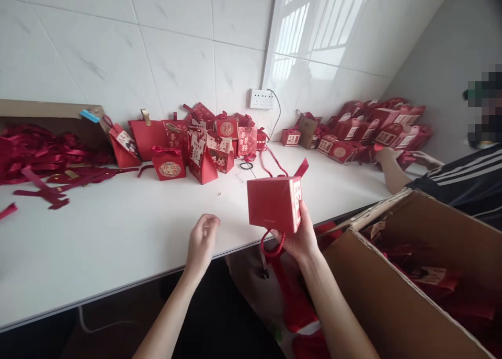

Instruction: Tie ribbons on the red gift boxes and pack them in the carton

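Note:
My right hand (301, 238) grips a red gift box (270, 203) above the table's front edge, its plain red face turned to me and a patterned side at its right. Red cords stick out above it, and a looped cord hangs below. My left hand (205, 233) is to the left of the box, apart from it, over the white table (117, 233). Its fingers are curled together; whether they pinch anything small is hidden. Behind both hands stand a small red box with a round gold emblem (168, 164) and a tall red box (202, 160).
Red ribbons (50, 149) spill from a cardboard box at the left. Red boxes are piled (364, 128) at the back right, where another person's hands reach. An open cardboard carton (372, 291) holding red items stands at the right front. A socket strip (261, 99) is on the wall.

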{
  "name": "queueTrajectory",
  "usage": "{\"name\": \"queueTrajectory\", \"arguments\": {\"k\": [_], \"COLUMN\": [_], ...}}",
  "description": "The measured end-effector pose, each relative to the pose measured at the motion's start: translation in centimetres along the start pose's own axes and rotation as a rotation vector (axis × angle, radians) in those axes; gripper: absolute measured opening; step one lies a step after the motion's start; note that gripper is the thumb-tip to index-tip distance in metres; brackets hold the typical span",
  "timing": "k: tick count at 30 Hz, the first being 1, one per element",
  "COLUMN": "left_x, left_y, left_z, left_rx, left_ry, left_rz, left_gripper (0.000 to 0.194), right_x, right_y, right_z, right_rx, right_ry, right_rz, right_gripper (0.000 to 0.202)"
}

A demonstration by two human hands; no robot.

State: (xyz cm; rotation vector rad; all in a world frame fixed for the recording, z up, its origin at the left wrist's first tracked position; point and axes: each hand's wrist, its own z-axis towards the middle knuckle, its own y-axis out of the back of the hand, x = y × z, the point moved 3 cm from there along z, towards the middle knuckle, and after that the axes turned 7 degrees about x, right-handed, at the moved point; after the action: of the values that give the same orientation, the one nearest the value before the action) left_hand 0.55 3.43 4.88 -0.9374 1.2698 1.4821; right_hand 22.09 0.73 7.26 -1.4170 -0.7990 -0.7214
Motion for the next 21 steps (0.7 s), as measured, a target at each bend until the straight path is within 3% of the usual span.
{"name": "queueTrajectory", "arguments": {"k": [4,10,14,17,19,21], "left_x": [-0.7,0.0,0.1,-1.4,-3.5,-6.1], "left_y": [-3.1,-3.4,-3.2,-2.6,-2.0,-1.8], "left_z": [0.2,0.3,0.5,0.2,-0.5,-1.3], "left_rx": [0.25,0.28,0.29,0.172,0.048,0.006], "left_ry": [-0.074,-0.06,-0.032,-0.059,-0.163,-0.302], "left_rz": [0.262,0.345,0.264,0.024,-0.128,-0.164], "left_gripper": [0.025,0.028,0.031,0.033,0.032,0.03], "right_x": [0.9,1.8,1.5,2.1,3.2,4.0], "right_y": [-0.3,-0.1,0.1,1.0,1.3,1.1], "right_z": [-1.6,-3.0,-3.6,-4.5,-5.6,-6.9], "right_rx": [0.068,0.071,0.021,-0.138,-0.244,-0.285], "right_ry": [-0.028,-0.021,-0.006,0.167,0.436,0.699], "right_rz": [0.165,0.279,0.166,-0.272,-0.779,-1.26], "right_gripper": [0.04,0.031,0.04,0.051,0.06,0.065]}}
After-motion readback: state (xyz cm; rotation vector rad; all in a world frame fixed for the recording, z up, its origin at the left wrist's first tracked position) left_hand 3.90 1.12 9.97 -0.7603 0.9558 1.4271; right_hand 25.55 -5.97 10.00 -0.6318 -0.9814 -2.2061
